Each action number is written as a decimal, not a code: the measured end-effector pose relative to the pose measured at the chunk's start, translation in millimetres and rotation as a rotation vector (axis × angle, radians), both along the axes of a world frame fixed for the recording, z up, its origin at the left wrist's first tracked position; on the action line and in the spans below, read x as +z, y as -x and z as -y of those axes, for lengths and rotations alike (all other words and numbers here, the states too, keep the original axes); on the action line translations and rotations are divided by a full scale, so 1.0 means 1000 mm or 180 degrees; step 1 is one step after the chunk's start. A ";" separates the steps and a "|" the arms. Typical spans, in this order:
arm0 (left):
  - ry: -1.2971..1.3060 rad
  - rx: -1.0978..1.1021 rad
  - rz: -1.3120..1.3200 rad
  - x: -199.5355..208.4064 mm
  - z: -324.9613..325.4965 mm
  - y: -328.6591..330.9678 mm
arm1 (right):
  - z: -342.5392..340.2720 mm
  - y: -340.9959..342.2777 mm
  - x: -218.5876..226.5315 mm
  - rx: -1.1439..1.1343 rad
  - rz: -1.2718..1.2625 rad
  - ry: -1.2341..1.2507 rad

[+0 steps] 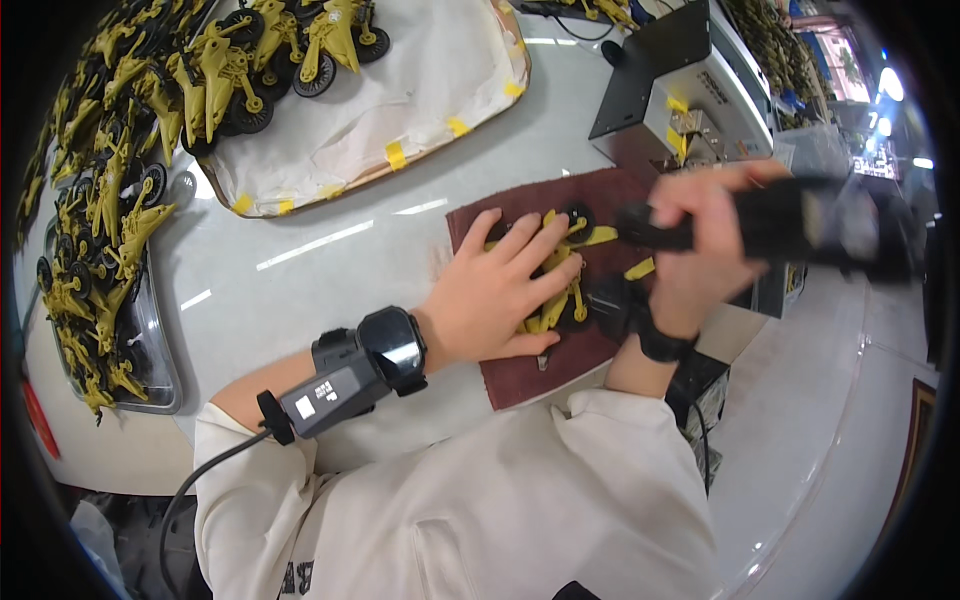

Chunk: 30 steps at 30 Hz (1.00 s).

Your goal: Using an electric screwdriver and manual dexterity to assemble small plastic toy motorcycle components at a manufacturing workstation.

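My left hand (510, 285) lies spread over a yellow toy motorcycle (550, 310) on a dark red cloth (520, 385). Its fingertips and thumb press on the toy, and between them show yellow body parts and a black wheel. The palm hides the rest. To the right, my right hand (705, 235) is wrapped round a black drill-like power tool (830, 225), blurred by motion. The tool's narrow end points left, above the cloth's right part. Near that hand a small yellow piece (640, 268) shows on the cloth; whether it belongs to the motorcycle I cannot tell.
A paper-lined tray (350, 150) edged with yellow tape holds several yellow toy motorcycles (330, 45). More are heaped at the left, some in a clear plastic tray (160, 340). A grey and black box-shaped machine (705, 85) stands beyond my right hand. A cable runs from my left wrist device (345, 380).
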<state>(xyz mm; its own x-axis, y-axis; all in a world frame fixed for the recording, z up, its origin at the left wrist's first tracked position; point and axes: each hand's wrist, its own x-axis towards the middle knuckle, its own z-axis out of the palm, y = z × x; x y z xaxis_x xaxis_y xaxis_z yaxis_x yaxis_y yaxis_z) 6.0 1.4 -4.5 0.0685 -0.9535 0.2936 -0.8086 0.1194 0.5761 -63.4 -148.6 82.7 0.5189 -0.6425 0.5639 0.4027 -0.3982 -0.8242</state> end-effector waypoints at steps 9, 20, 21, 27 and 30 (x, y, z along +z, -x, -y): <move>0.0135 -0.0005 -0.0079 0.002 0.002 0.001 | 0.076 -0.004 0.057 -0.1583 0.0526 0.0793; 0.0150 0.0467 -0.0047 0.001 0.005 0.002 | -0.026 0.054 0.008 0.0274 0.0115 -0.0032; 0.0131 0.0489 0.0005 0.001 0.005 0.001 | -0.034 0.059 0.008 0.0252 0.0059 0.0041; 0.0067 0.0505 0.0029 0.001 0.004 0.002 | -0.046 0.062 0.005 -0.0224 0.0088 0.0237; 0.0063 0.0479 0.0026 0.002 0.005 0.002 | -0.040 0.062 -0.002 0.0021 0.0437 0.0037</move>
